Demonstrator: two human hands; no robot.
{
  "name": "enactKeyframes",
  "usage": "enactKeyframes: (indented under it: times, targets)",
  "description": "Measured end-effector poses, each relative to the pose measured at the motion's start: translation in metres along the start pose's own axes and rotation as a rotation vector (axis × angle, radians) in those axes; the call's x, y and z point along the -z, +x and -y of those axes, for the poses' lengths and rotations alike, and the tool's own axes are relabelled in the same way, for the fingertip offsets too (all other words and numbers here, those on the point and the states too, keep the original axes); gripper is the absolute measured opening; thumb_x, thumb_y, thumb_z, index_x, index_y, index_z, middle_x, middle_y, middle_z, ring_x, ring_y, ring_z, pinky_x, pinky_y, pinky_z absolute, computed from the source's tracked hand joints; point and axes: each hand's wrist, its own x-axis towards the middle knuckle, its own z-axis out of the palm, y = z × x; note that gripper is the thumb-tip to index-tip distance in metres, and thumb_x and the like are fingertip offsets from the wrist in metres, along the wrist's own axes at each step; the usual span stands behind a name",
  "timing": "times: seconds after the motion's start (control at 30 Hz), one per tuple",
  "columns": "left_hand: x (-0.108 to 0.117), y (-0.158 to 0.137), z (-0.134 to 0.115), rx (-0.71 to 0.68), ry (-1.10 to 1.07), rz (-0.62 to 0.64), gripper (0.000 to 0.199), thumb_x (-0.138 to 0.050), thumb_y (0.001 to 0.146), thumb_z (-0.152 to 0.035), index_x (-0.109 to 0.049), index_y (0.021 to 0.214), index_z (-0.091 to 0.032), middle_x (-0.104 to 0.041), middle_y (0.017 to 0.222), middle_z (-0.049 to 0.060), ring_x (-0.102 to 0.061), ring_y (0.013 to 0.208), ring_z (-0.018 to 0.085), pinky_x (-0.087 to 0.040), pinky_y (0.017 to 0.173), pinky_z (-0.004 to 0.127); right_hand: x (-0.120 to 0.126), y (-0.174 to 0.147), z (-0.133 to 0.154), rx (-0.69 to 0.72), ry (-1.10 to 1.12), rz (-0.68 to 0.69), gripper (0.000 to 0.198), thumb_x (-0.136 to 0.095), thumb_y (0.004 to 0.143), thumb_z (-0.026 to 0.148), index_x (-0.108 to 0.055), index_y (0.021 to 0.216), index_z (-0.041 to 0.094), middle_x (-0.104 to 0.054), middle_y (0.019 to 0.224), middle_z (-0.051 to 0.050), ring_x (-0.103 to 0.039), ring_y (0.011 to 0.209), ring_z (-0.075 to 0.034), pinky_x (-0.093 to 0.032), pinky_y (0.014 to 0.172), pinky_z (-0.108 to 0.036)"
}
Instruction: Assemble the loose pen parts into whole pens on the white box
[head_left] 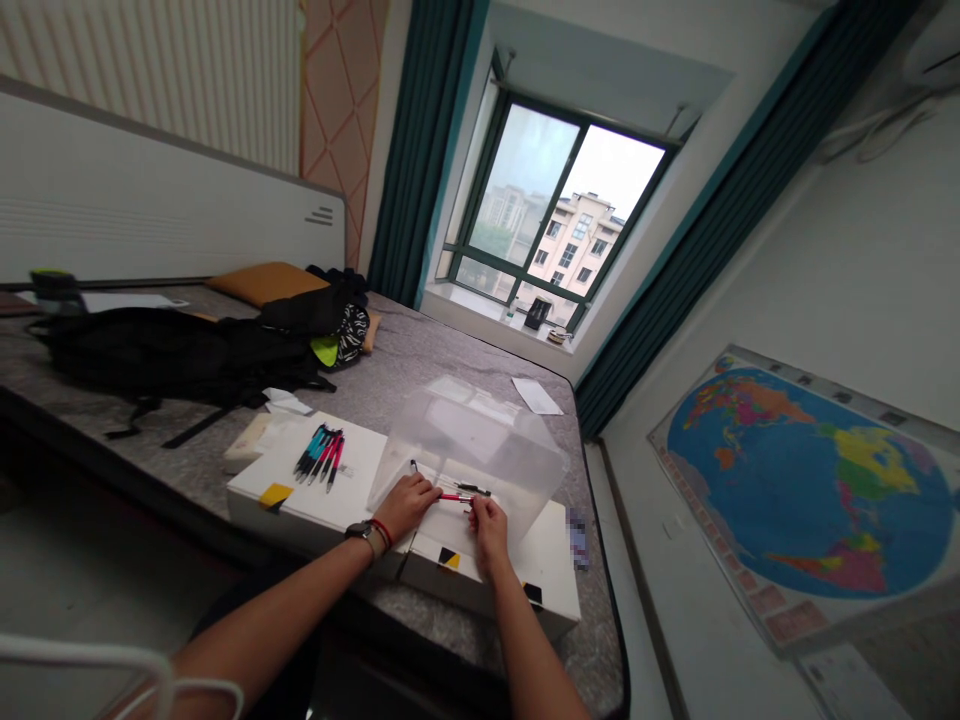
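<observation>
Between my two hands lies a red pen (452, 497), held level over the white boxes. The fingers of my left hand (405, 505) are closed on its left end; a watch and a red band circle that wrist. My right hand (489, 525) pinches the pen's other end, around its metallic part. Just beyond it, dark pen parts (472, 488) rest inside a clear plastic bin (480, 430) lying with its opening toward me. Left of my hands, a row of several teal and red pens (320, 457) lies on the white box (289, 495).
The boxes stand on a bed with a grey mattress (450, 345). A black backpack (172, 350) and an orange cushion (266, 284) lie at the left. A white paper (537, 396) is behind the bin. The wall with a world map (810, 480) rises at the right.
</observation>
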Motion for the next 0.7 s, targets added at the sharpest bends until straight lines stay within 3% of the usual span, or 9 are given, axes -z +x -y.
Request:
enactKeyframes:
  times: [0.2,0.6,0.7]
  targets:
    - [0.0002,-0.0020,0.0010,-0.006,0.018,-0.037,0.021,-0.044,0.092,-0.021,-0.062,0.103,-0.023,-0.060,0.082,0.006,-0.047,0.086,0.019,-0.037,0.074,0.033,-0.0014,-0.0006,0.0046,-0.049,-0.030,0.001,0.040,-0.058,0.074,0.055,-0.052,0.062,0.017,-0.047,0.048,0.005,-0.036,0.040,-0.007,-0.028,0.039,-0.020]
    - [0.0084,0.0012,-0.0035,0.122,0.012,0.019,0.018,-0.044,0.091,-0.020,-0.060,0.084,-0.019,-0.058,0.085,0.007,-0.047,0.087,0.022,-0.034,0.075,0.036,-0.0038,0.0012,0.0032,-0.082,-0.106,0.025,0.043,-0.059,0.073,0.056,-0.057,0.061,0.015,-0.046,0.043,0.005,-0.035,0.036,-0.007,-0.026,0.037,-0.020]
    - [0.0066,0.0011,-0.0034,0.118,-0.005,0.036,0.016,-0.043,0.092,-0.021,-0.059,0.089,-0.019,-0.058,0.087,0.006,-0.047,0.088,0.021,-0.035,0.076,0.036,-0.0042,0.0000,0.0046,-0.064,-0.081,0.027,0.045,-0.060,0.073,0.058,-0.058,0.062,0.014,-0.049,0.045,0.003,-0.036,0.037,-0.007,-0.027,0.038,-0.020]
